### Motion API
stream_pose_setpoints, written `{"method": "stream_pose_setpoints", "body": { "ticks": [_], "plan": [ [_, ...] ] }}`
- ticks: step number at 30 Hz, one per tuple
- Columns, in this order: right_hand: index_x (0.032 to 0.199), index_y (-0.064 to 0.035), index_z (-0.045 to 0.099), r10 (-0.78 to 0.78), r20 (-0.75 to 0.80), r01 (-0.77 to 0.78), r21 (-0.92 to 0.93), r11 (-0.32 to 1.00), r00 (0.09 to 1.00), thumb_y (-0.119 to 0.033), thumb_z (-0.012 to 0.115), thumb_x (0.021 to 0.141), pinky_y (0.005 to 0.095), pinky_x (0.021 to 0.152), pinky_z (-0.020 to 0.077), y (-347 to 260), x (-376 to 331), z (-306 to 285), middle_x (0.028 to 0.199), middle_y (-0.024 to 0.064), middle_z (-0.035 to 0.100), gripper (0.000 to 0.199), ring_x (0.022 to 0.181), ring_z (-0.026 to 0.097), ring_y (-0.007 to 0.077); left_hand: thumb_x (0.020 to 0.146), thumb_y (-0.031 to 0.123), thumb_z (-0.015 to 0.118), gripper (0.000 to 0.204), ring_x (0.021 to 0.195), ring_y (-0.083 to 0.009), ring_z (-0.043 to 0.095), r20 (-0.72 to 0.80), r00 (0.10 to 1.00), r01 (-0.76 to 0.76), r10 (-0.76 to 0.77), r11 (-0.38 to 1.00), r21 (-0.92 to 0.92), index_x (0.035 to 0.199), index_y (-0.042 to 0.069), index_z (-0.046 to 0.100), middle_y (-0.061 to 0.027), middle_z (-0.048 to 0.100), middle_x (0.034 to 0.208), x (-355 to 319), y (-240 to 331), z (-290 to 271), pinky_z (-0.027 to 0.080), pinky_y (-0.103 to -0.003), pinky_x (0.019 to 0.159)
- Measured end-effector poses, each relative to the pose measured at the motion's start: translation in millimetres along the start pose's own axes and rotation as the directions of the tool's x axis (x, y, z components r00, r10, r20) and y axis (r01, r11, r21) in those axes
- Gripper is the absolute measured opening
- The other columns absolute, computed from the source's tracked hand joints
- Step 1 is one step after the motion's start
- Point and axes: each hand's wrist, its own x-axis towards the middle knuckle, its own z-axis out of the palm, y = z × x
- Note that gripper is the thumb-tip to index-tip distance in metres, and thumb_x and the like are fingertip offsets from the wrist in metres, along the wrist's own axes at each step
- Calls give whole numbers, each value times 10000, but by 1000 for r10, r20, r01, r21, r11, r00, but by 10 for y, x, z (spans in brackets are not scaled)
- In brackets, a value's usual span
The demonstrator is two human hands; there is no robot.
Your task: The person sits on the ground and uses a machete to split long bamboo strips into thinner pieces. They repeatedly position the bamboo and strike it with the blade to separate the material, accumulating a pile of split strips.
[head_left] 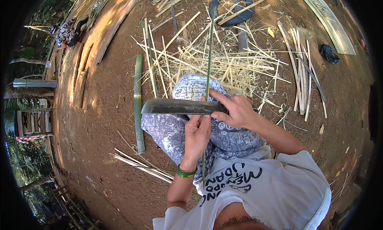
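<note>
A long, thin green bamboo strip [210, 58] runs upright through the middle of the view, over my lap. My left hand [197, 135] pinches it just below the blade of a broad machete [171, 106]. The machete lies crosswise over the strip, its blunt tip pointing left. My right hand [238, 111] is closed around its handle end, which the fingers mostly hide. The right index finger reaches forward along the strip beside the blade. Below my left hand, the strip's lower end passes down toward my shirt.
Pale bamboo strips and curled shavings [227, 66] pile up in front of my knees. A green bamboo pole [138, 106] lies left. Split strips [301, 74] and a black plastic bag [329, 53] lie right. Beyond the pile is a black tyre [243, 17]. Another person [68, 33] is far left.
</note>
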Motion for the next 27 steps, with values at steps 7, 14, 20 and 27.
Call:
{"method": "stream_pose_setpoints", "body": {
  "ticks": [7, 14, 20, 27],
  "plan": [
    [1362, -70, 524, 76, -11, -76, 13, 997, 997, -571, 563, 925, 450, 518, 467, 30, 31, 5, 658, 161, 640, 666, 552, 626, 368, 1043, 113, 501, 462, 491, 18, 297, -57, 998, 13, -5, 989, 145, 1486, 21, 408, 107, 367, 612, -217, -52, -42, 242, -176, 426],
    [1414, -71, 472, 63, 17, -62, -38, 997, 998, -555, 577, 919, 457, 516, 469, -49, 7, -18, 638, 144, 641, 700, 556, 633, 374, 1029, 94, 521, 335, 582, 24, 321, 10, 994, -107, 107, 982, 155, 1343, -19, 551, 113, 389, 684, -2, -13, -76, 243, -178, 494],
    [1417, -117, 478, 76, -42, -80, -108, 991, 996, -574, 592, 900, 459, 496, 470, -65, -61, 15, 607, 133, 621, 700, 534, 627, 371, 1026, 86, 525, 436, 581, 20, 327, 6, 999, -49, 49, 992, 117, 1451, 11, 466, 111, 405, 692, -218, -53, -142, 250, -176, 494],
    [1414, -155, 493, 50, -100, -62, -121, 991, 994, -597, 568, 912, 468, 485, 476, -20, -96, 40, 566, 132, 602, 673, 520, 628, 373, 1018, 73, 532, 497, 585, 13, 323, -6, 1000, 14, -13, 989, 150, 1499, 51, 409, 117, 384, 688, -564, -98, -230, 255, -175, 506]
  ]
}}
